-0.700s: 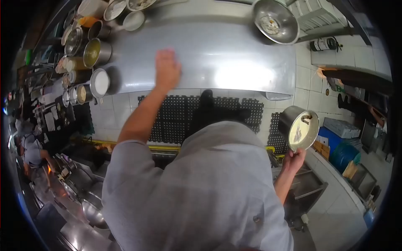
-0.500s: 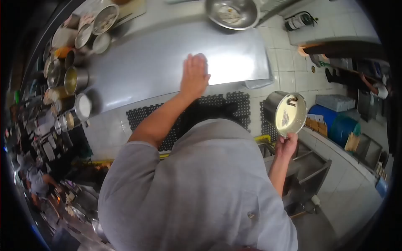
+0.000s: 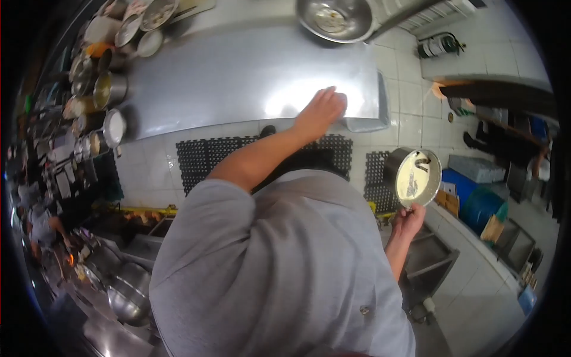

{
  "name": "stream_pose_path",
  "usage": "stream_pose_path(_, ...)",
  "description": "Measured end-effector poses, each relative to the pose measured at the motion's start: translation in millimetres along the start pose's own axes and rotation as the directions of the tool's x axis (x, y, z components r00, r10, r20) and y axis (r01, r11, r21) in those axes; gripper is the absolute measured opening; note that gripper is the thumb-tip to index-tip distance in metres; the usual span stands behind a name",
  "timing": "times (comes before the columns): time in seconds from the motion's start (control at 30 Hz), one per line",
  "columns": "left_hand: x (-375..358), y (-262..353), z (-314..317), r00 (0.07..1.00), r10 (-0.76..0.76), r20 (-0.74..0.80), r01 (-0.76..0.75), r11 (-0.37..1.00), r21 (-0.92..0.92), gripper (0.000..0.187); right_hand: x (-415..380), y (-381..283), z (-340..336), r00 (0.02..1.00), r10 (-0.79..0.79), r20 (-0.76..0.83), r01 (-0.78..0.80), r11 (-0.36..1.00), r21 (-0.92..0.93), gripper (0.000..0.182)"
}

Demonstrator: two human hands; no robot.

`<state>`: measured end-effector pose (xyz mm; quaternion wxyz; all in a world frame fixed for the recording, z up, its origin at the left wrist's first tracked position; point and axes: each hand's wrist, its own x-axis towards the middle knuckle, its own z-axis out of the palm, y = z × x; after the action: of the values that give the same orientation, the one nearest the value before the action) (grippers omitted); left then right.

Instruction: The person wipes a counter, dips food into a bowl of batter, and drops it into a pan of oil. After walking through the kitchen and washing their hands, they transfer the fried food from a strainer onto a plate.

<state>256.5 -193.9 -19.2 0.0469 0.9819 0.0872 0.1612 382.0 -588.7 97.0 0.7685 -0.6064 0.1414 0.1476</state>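
My left hand point(image 3: 323, 113) is over the shiny metal table point(image 3: 226, 77), close to its front right edge. Its fingers are curled on something small and greyish that I cannot make out. Off to the right, my right hand point(image 3: 409, 219) grips the lower rim of a metal pot point(image 3: 410, 178). The pot is tilted, so its inside shows, coated with a pale yellow substance, with a dark curved mark near the top.
A steel bowl point(image 3: 336, 21) stands at the table's back right. Several pots and bowls crowd the left end, among them a white-filled one point(image 3: 115, 128). Black mats point(image 3: 208, 157) cover the floor. A fire extinguisher point(image 3: 440, 46) is at the upper right; other people are at both sides.
My left hand has moved right across the table, toward its right end. The pot in my right hand sits slightly lower in view. The surroundings have shifted a little with the camera.
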Motion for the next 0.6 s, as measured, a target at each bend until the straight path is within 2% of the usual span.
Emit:
stream_pose_path(0.07, -61.5, -30.9, -24.9, 0.995, -0.097, 0.014, 0.098, 0.988, -0.116, 0.065, 6.3, -0.9, -2.7, 1.000, 0.007, -0.004, -0.007, 1.000, 0.019, 0.022)
stream_pose_path(0.1, -94.9, -49.2, -50.3, 0.993, -0.113, 0.029, 0.115, 0.993, -0.041, 0.069, 9.2, -1.1, -1.8, 1.000, 0.018, 0.013, -0.018, 1.000, 0.020, 0.021)
stream_pose_path(0.17, -180.5, -103.3, -69.7, 0.980, -0.198, -0.015, 0.196, 0.976, -0.093, 0.088, 14.3, 0.5, 4.9, 0.998, 0.041, 0.045, -0.042, 0.999, 0.024, 0.020)
stream_pose_path(0.23, -249.2, -147.6, -121.9, 0.940, -0.341, 0.013, 0.341, 0.940, 0.012, 0.094, 15.0, 7.1, 22.8, 0.996, 0.072, 0.050, -0.075, 0.995, 0.065, 0.017)
stream_pose_path(0.3, -316.2, -177.8, -173.3, 0.820, -0.569, 0.061, 0.559, 0.819, 0.128, 0.085, 17.0, 17.1, 27.5, 0.988, 0.114, 0.108, -0.125, 0.987, 0.105, 0.016)
stream_pose_path(0.37, -375.1, -205.8, -209.2, 0.743, -0.664, 0.082, 0.623, 0.731, 0.280, 0.083, 18.1, 13.7, 27.0, 0.972, 0.153, 0.177, -0.178, 0.975, 0.130, 0.014)
stream_pose_path(0.47, -398.5, -210.4, -246.7, 0.694, -0.713, 0.099, 0.665, 0.688, 0.292, 0.080, 20.5, 5.5, 28.3, 0.950, 0.207, 0.232, -0.248, 0.955, 0.161, 0.014)
stream_pose_path(0.53, -392.9, -211.9, -242.4, 0.683, -0.724, 0.099, 0.684, 0.681, 0.262, 0.084, -6.0, -2.6, 51.9, 0.948, 0.227, 0.224, -0.264, 0.952, 0.154, 0.015)
stream_pose_path(0.6, -358.8, -196.2, -233.6, 0.667, -0.743, -0.046, 0.729, 0.639, 0.247, 0.086, -27.7, -6.8, 62.6, 0.955, 0.190, 0.229, -0.231, 0.958, 0.168, 0.014)
